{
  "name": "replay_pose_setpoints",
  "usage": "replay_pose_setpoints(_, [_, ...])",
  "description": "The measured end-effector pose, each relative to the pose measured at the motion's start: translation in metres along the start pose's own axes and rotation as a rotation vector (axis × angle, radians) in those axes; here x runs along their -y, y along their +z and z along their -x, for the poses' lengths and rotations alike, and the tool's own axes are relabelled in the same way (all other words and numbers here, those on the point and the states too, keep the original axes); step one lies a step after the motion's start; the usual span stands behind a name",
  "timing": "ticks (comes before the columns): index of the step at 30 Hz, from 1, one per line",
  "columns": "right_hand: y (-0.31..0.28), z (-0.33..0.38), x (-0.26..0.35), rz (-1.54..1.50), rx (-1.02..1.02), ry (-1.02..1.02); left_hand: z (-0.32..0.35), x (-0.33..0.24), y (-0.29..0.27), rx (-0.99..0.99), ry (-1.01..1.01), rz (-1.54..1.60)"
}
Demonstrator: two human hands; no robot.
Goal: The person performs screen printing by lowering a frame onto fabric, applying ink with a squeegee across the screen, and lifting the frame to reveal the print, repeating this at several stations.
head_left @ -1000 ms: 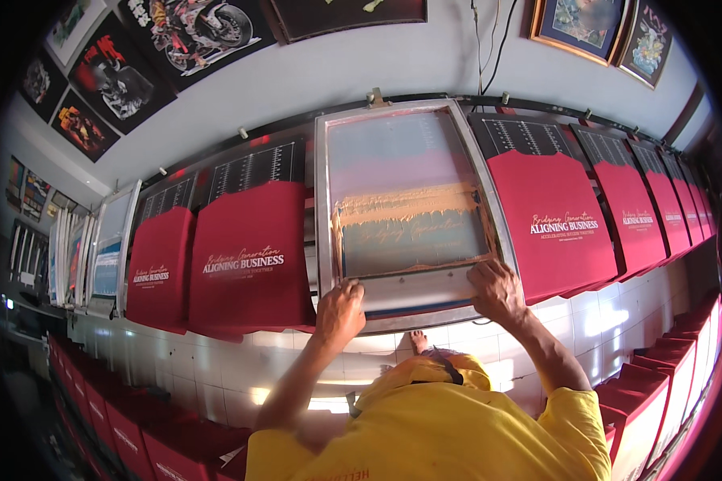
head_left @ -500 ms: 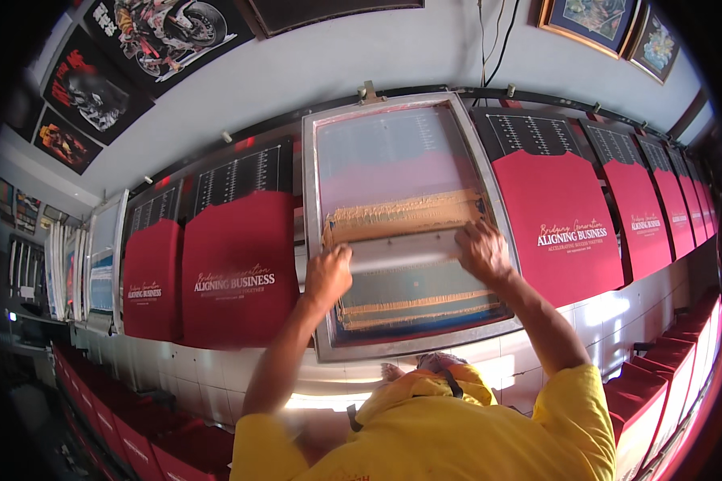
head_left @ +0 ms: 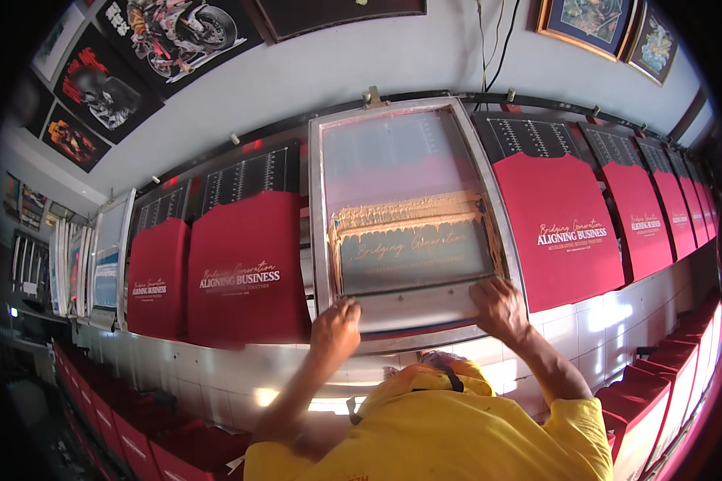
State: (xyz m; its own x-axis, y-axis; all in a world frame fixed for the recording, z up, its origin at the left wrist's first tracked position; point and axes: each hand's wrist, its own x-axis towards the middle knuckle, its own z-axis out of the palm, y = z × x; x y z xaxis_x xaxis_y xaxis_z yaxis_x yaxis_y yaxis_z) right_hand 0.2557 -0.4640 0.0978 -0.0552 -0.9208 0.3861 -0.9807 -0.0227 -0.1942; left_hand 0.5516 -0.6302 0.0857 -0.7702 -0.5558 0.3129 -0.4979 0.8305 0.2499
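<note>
A wide squeegee [head_left: 417, 306] lies across the near end of a screen-printing frame [head_left: 318, 152]. My left hand [head_left: 336, 327] is closed on its left end, and my right hand [head_left: 499, 309] grips the right end. Behind the squeegee, the mesh shows script lettering through a thin film of ink. A thick ridge of orange-gold ink [head_left: 409, 210] crosses the mesh farther up, with drips along its near edge. Through the pale upper mesh, a red shirt beneath shows faintly. The squeegee's blade edge is hidden.
Printed red shirts lie on black boards on both sides, a left shirt [head_left: 245, 268] and a right shirt [head_left: 555, 228] being nearest. A metal clamp [head_left: 373, 98] stands at the frame's far edge. More red shirts [head_left: 638, 393] hang low at right; spare screens [head_left: 72, 264] stand at far left.
Both hands have drawn the squeegee toward me, from the middle of the screen to its near end. The lettering in the mesh has come into view behind it.
</note>
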Motion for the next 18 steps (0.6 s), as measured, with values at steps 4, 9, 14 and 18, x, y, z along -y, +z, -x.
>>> replay_pose_setpoints(4, [0.013,0.013,0.005,0.08,0.033,0.017,0.018,0.0,0.018,-0.012,0.009,-0.055])
replay_pose_setpoints(9, [0.026,-0.037,-0.024,0.121,0.019,0.005,-0.034,0.038,0.033,-0.022,0.055,-0.058])
replay_pose_setpoints(14, [0.049,-0.101,-0.069,0.153,-0.052,-0.037,-0.11,0.069,0.03,0.033,0.041,-0.082])
replay_pose_setpoints(18, [0.046,-0.12,-0.081,0.11,0.04,0.024,-0.136,0.076,0.019,0.087,0.058,-0.058])
